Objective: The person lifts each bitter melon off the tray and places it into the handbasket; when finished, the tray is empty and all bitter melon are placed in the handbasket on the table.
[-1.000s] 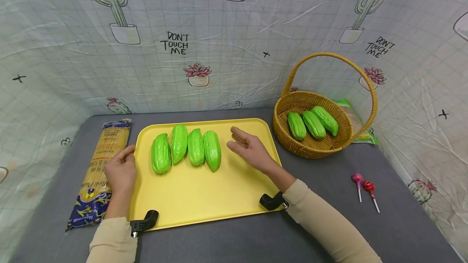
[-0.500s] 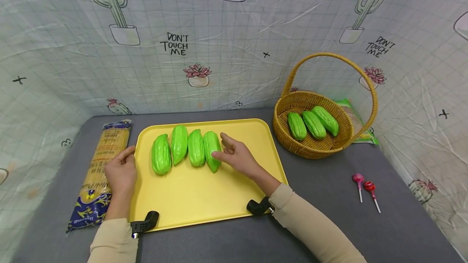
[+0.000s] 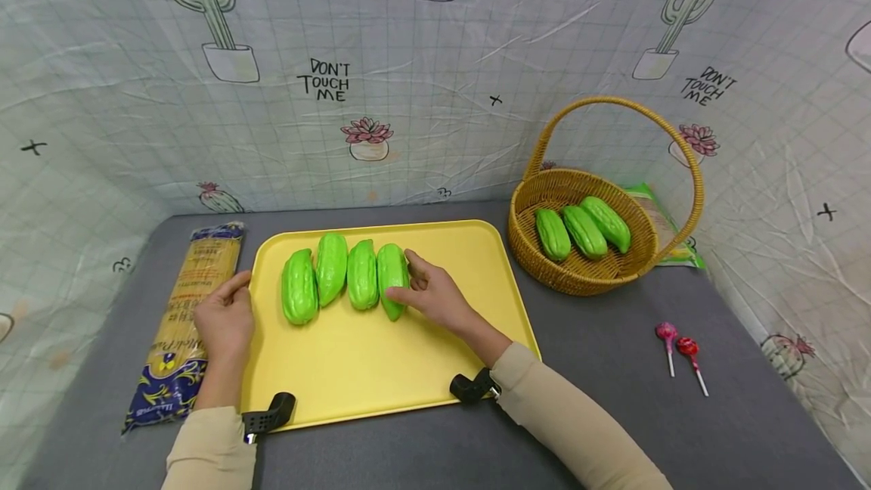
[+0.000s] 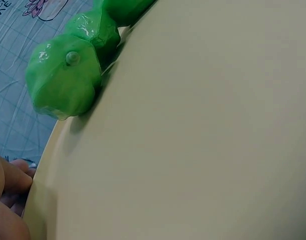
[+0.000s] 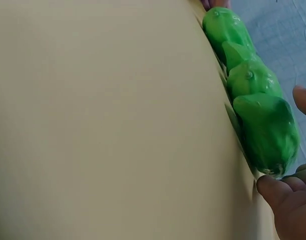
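Observation:
On a yellow tray (image 3: 354,369) lie several green bitter melons side by side in a row. My right hand (image 3: 435,297) is at the rightmost bitter melon (image 3: 391,267), fingers along its right side and thumb overlapping its near end. The right wrist view has the same bitter melon (image 5: 268,132) with fingertips close around its end. My left hand (image 3: 224,320) is at the tray's left rim, fingertips touching the rim from outside. In the left wrist view its fingers (image 4: 15,177) show beside the rim, near the leftmost bitter melon (image 4: 62,80).
A wicker basket (image 3: 578,278) with a tall handle stands at back right, holding 3 bitter melons (image 3: 584,231). A green bag (image 3: 680,252) lies behind it. Two lollipops (image 3: 667,333) lie on the right. A spaghetti packet (image 3: 184,324) lies left of the tray.
My right hand has moved left across the tray to the rightmost bitter melon. The right-hand melons have shifted slightly left. My left hand has stayed at the tray's rim.

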Demonstrator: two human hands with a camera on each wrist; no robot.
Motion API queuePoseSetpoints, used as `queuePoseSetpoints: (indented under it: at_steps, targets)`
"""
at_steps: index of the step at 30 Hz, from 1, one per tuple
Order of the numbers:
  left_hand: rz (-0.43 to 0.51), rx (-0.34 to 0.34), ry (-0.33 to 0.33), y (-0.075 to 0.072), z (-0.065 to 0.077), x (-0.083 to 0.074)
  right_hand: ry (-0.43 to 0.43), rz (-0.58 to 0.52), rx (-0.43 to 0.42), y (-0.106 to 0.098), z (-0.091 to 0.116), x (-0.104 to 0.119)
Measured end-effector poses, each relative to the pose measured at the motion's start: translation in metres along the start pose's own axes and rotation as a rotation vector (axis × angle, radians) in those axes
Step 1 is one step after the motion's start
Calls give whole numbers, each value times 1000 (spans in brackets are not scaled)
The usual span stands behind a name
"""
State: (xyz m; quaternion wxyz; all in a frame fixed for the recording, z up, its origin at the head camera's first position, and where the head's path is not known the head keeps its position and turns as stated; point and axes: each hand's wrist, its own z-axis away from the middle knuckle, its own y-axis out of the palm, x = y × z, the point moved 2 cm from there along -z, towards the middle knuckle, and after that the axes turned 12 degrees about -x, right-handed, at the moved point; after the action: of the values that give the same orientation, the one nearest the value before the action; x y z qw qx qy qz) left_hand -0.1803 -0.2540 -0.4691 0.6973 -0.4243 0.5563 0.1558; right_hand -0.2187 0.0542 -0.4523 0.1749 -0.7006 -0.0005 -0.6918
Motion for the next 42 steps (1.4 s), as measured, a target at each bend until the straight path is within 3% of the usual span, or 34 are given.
queuePoseSetpoints:
  at_steps: [24, 42]
  targets:
    - [-15, -16, 35, -1, 0, -6, 1, -1, -21, 9, -7, 0]
    - [-4, -9, 15, 0, -1, -1, 21, 10, -36, 9, -4, -3]
